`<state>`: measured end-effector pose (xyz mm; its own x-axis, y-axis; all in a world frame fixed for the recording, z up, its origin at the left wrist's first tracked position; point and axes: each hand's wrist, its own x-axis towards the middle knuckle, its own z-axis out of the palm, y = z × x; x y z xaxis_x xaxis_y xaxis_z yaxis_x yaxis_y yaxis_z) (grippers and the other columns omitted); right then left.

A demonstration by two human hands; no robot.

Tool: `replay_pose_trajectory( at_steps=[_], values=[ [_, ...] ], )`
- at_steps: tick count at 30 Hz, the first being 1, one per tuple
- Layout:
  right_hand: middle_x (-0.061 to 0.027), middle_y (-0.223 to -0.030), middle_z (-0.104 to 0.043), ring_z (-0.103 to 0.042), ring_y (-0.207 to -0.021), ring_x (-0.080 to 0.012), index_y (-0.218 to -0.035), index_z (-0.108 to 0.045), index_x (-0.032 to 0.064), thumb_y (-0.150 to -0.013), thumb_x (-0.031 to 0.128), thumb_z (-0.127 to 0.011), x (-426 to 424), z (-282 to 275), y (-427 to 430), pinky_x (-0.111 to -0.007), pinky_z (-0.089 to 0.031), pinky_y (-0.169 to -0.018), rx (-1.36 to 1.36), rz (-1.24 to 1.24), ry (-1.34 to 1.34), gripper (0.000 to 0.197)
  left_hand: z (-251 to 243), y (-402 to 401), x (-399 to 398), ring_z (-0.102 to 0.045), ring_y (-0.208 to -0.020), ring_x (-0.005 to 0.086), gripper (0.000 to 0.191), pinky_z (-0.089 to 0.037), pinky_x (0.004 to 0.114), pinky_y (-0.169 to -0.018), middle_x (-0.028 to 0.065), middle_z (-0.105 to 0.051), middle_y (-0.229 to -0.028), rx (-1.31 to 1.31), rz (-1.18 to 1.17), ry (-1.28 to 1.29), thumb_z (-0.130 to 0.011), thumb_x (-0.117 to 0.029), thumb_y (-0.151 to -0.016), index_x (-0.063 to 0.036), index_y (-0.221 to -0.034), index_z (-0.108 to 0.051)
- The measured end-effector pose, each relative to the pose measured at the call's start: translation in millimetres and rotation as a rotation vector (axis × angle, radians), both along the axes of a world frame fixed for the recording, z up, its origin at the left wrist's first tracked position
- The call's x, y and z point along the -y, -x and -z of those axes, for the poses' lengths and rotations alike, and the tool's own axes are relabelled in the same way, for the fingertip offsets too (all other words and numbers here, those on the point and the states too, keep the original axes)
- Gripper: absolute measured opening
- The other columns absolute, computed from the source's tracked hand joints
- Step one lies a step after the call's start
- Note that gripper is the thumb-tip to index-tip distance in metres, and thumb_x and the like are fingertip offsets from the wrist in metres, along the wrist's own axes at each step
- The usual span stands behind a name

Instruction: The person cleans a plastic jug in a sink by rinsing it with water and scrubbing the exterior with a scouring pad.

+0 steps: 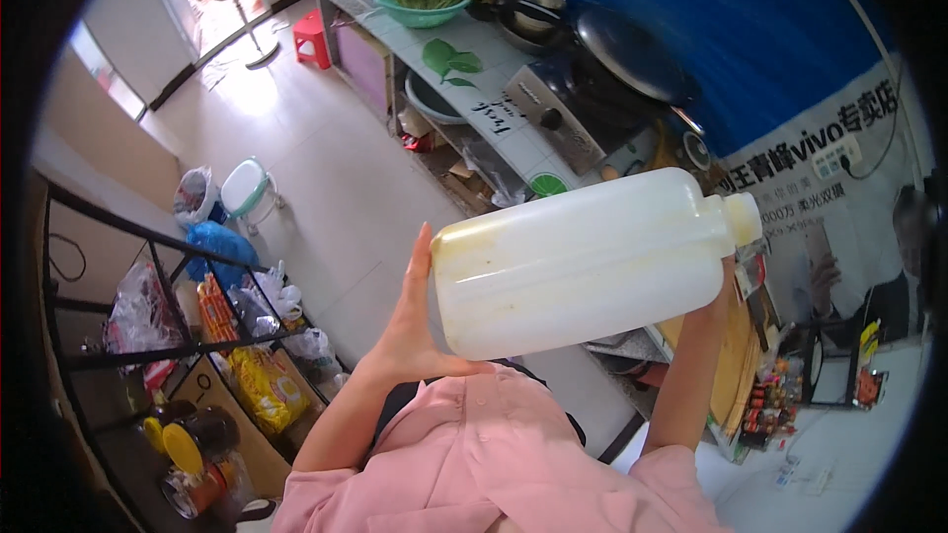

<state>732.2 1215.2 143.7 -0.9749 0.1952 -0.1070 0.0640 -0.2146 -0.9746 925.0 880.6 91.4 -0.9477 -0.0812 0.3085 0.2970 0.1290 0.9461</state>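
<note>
A large white translucent plastic jug [578, 266] is held on its side in front of my chest. Its capped neck [740, 219] points right, and yellowish stains mark the base end and side. My left hand [415, 326] cups the base at the left, thumb and fingers spread around its edge. Near the shoulder of the jug, my right hand [726, 283] grips from behind and below; most of its fingers are hidden by the jug. What the jug contains, if anything, cannot be told.
Ahead stands a kitchen counter [404, 41] with a green basin [418, 13] of leafy greens, a gas stove [552, 118] and a lidded wok [633, 55]. A black metal rack [178, 348] holds jars and packages at left. A red stool [311, 41] and a fan [244, 15] stand farther off.
</note>
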Motion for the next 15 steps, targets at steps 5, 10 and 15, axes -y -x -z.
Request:
replay_pose_trajectory(
  at_steps=[5,10,15],
  values=[
    [-0.0118,-0.124,-0.057,-0.060,-0.106,-0.0259,-0.133,-0.047,0.0085,-0.095,0.022,-0.053,17,-6,-7,-0.039,-0.054,-0.087,0.041,-0.063,0.194,0.041,1,4,1,-0.032,-0.133,0.0327,0.139,-0.023,0.046,-0.110,0.0190,-0.030,-0.144,-0.131,-0.044,-0.080,-0.090,-0.026,-0.051,-0.0093,-0.150,0.006],
    [-0.0130,-0.128,-0.054,-0.057,-0.111,-0.0278,-0.135,-0.044,0.0080,-0.095,0.028,-0.052,15,8,-4,-0.042,-0.051,-0.091,0.062,-0.132,0.226,0.046,1,6,5,-0.032,-0.134,0.0336,0.139,-0.023,0.046,-0.111,0.0191,-0.030,-0.145,-0.157,-0.089,-0.052,-0.089,-0.025,-0.049,-0.0098,-0.150,0.006],
    [-0.0136,-0.127,-0.054,-0.057,-0.111,-0.0275,-0.134,-0.044,0.0077,-0.094,0.022,-0.053,14,25,3,-0.042,-0.051,-0.091,0.036,-0.249,0.348,0.043,-4,8,28,-0.030,-0.136,0.0321,0.138,-0.021,0.046,-0.112,0.0192,-0.029,-0.145,-0.171,-0.085,0.004,-0.088,-0.027,-0.050,-0.0097,-0.150,0.007]
  ],
)
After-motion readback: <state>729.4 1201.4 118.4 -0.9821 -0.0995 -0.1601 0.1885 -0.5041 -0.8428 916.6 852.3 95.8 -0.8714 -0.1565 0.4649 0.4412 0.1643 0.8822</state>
